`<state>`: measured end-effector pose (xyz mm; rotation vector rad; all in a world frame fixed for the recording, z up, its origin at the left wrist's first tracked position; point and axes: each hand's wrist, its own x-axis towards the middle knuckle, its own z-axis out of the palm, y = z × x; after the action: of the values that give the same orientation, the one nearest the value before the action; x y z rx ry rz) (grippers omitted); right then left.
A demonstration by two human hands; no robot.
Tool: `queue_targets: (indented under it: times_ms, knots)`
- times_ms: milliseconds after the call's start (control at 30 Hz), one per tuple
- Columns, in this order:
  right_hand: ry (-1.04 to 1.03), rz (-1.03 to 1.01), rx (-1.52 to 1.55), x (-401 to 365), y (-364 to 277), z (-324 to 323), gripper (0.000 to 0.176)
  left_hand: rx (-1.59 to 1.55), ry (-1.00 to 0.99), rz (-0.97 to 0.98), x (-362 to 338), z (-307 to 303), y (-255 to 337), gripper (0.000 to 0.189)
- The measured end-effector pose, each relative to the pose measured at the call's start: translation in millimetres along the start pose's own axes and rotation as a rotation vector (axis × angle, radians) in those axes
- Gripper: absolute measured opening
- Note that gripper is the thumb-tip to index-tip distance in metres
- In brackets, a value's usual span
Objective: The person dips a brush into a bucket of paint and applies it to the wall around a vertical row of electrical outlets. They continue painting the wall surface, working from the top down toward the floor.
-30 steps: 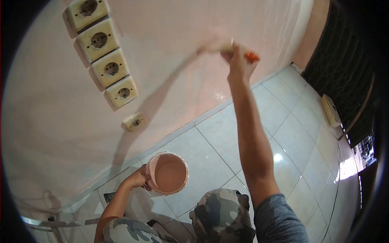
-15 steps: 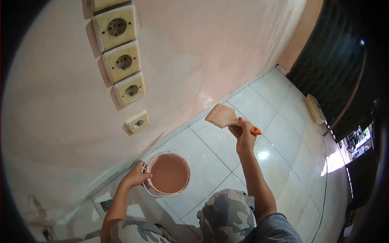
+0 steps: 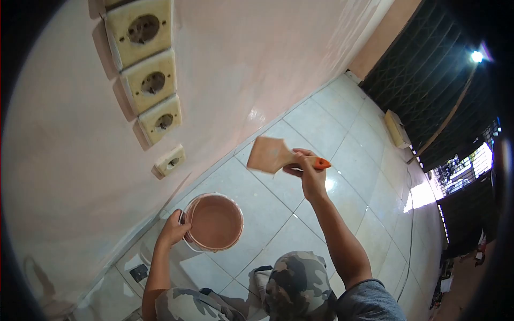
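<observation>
My right hand is closed round the handle of a wide paintbrush, whose bristle end is coated in pinkish-brown paint and points left toward the wall. The handle's orange end sticks out past my fingers. My left hand grips the rim of a white bucket at its left side, thumb over the edge. Pinkish-brown paint lies inside it, and its wire handle hangs down along the near side. The brush is above and to the right of the bucket, apart from it.
On the left, a wall with patchy pale-pink paint carries a row of yellowed sockets. White floor tiles lie below. Farther off are a dark folding gate, a yellowish box, a leaning pole and a cable.
The view has shifted, so wall and floor sit farther left. My right hand has turned the brush so it lies more level. My left hand still grips the bucket.
</observation>
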<state>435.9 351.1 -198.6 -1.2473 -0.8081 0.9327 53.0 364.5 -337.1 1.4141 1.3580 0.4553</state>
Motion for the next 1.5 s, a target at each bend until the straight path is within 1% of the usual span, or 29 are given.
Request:
queue_targets:
  times_ms: [33,100,133,167,233,267,300,367,433,500,533,567,600,633,733,767,833,900,933,967,1033,1067,1133,1167,1233,1300,1367,1467,1500]
  knots:
    - [-0.090,0.022,-0.058,-8,4,7,0.027,0.008,0.009,-0.011,1,1,6,0.033]
    - [-0.181,0.073,-0.106,-24,20,21,0.025,0.015,0.021,0.027,-1,5,15,0.034]
    - [-0.264,0.077,-0.173,-31,27,25,0.023,0.030,0.059,0.110,2,8,12,0.035]
    - [-0.321,0.047,-0.185,-38,32,31,0.020,0.038,0.078,0.106,4,9,13,0.035]
    - [-0.454,-0.010,-0.220,-43,42,36,0.018,0.068,-0.021,-0.016,1,8,33,0.037]
    - [-0.496,-0.020,-0.300,-44,42,40,0.018,-0.007,-0.045,-0.126,-4,9,49,0.038]
    - [-0.537,-0.091,-0.420,-46,41,42,0.020,-0.006,-0.043,-0.147,-7,11,53,0.038]
    - [-0.621,-0.132,-0.566,-50,31,39,0.021,0.226,0.044,-0.044,-5,15,61,0.038]
    - [-0.628,-0.144,-0.604,-52,34,31,0.021,0.307,0.028,0.013,11,19,46,0.036]
    - [-0.615,-0.163,-0.644,-51,47,25,0.020,0.329,0.019,0.108,11,23,50,0.036]
    - [-0.599,-0.169,-0.523,-52,50,21,0.019,0.292,0.012,0.072,11,24,53,0.036]
    - [-0.585,-0.157,-0.553,-52,53,18,0.018,0.259,-0.004,0.037,9,26,57,0.035]
    - [-0.548,-0.084,-0.579,-57,45,21,0.019,0.239,-0.070,-0.060,2,25,70,0.040]
    - [-0.517,-0.065,-0.615,-61,41,24,0.020,0.221,-0.132,-0.134,-2,24,83,0.044]
    - [-0.478,-0.038,-0.669,-68,46,28,0.022,0.195,-0.081,-0.149,-9,31,83,0.047]
    - [-0.476,-0.070,-0.656,-71,53,29,0.022,0.198,-0.081,-0.152,-11,33,82,0.047]
    - [-0.468,-0.100,-0.639,-77,63,35,0.023,0.145,-0.013,-0.101,-13,34,72,0.054]
    - [-0.540,-0.051,-0.724,-78,72,46,0.025,0.148,-0.026,-0.092,-13,32,65,0.056]
    - [-0.528,-0.135,-0.751,-75,87,52,0.030,0.136,-0.029,-0.079,-12,33,63,0.059]
    - [-0.515,-0.129,-0.758,-73,98,59,0.030,0.137,-0.043,-0.074,-11,34,63,0.059]
    - [-0.530,-0.235,-0.778,-70,113,75,0.031,0.197,0.000,-0.037,-16,35,66,0.061]
    - [-0.533,-0.236,-0.785,-69,123,80,0.031,0.189,0.000,-0.036,-19,35,68,0.061]
    - [-0.662,-0.204,-0.822,-69,137,90,0.029,0.154,0.002,-0.023,-25,38,74,0.060]
    - [-0.671,-0.206,-0.824,-69,142,92,0.029,0.148,0.009,-0.026,-26,40,73,0.060]
    - [-0.742,-0.179,-0.831,-71,146,102,0.027,0.215,0.002,0.022,-26,38,71,0.061]
    - [-0.768,-0.184,-0.837,-73,153,110,0.026,0.289,-0.036,0.029,-23,35,70,0.065]
    - [-0.778,-0.187,-0.851,-73,157,109,0.026,0.167,-0.003,-0.069,-22,36,69,0.068]
    - [-0.763,-0.143,-0.848,-75,156,110,0.025,0.114,0.044,0.008,-14,36,52,0.072]
    - [-0.728,-0.195,-0.846,-79,159,110,0.028,0.110,0.039,0.001,-18,35,54,0.072]
